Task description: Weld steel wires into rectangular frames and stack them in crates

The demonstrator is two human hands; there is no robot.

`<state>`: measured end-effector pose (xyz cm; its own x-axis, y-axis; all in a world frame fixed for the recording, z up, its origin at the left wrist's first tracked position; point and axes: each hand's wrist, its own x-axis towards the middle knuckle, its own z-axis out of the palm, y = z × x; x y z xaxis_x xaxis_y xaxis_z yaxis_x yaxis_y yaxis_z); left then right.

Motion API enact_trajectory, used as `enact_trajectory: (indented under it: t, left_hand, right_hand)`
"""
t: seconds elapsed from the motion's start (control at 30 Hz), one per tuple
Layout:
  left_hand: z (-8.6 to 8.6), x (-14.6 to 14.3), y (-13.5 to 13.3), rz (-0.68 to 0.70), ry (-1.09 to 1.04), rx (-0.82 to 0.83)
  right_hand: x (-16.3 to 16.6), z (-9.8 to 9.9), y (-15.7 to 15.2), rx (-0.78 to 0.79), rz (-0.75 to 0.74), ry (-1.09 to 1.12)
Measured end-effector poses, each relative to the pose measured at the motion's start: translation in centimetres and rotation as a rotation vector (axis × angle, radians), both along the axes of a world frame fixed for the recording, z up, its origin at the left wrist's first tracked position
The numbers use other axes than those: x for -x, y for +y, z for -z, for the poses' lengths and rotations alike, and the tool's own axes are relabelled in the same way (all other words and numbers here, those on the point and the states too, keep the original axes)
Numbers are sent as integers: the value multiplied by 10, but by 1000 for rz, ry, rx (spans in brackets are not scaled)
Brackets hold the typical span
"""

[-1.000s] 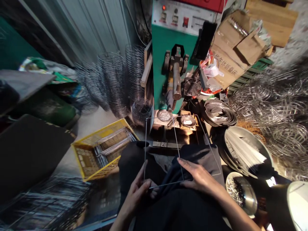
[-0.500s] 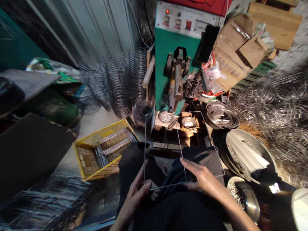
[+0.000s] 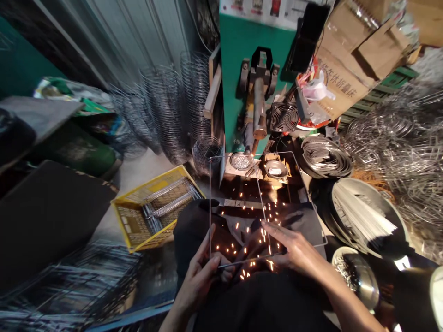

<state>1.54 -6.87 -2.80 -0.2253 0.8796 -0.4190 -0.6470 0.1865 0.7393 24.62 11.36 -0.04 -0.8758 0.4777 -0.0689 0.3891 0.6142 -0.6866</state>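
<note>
A rectangular wire frame [image 3: 210, 203] with a cross rod is held over my lap by both hands. My left hand [image 3: 204, 272] grips its near left corner, the index finger lying along the side rod. My right hand [image 3: 289, 246] pinches the middle rod and the near edge, right of centre. The frame's far edge lies at the electrode tip of a green spot welding machine [image 3: 233, 83], under its upper electrode arm [image 3: 259, 108]. Bright orange sparks [image 3: 263, 226] scatter over my lap and between my hands.
A yellow crate [image 3: 129, 226] with bent wire pieces stands at left, near stacked wire baskets [image 3: 162, 115]. At right are a bowl with flat metal strips [image 3: 360, 212], a bowl of small parts [image 3: 356, 276] and heaped wire rings [image 3: 408, 152]. Small dishes [image 3: 241, 161] sit below the electrode.
Sparks now fly from the welding machine, where none showed before. The view has tipped slightly downward. Both hands keep their hold on the wire frame.
</note>
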Motion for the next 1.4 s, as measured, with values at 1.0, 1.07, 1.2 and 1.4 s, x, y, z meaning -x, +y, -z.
enact_trajectory:
  t: [1.0,1.07,1.2,1.4]
  left_hand:
    - [1,158,244,-87,120,-298]
    - [4,159,246,-99,115,-293]
    - [6,159,246,-86,108,-292]
    - [8,162,249,-76,123,-285]
  right_hand:
    - [136,-5,239,-497,225,195]
    - [137,-5,239,-499,233,175]
    - [136,-3,238,-500,225,169]
    - [108,2,265,-518,647,302]
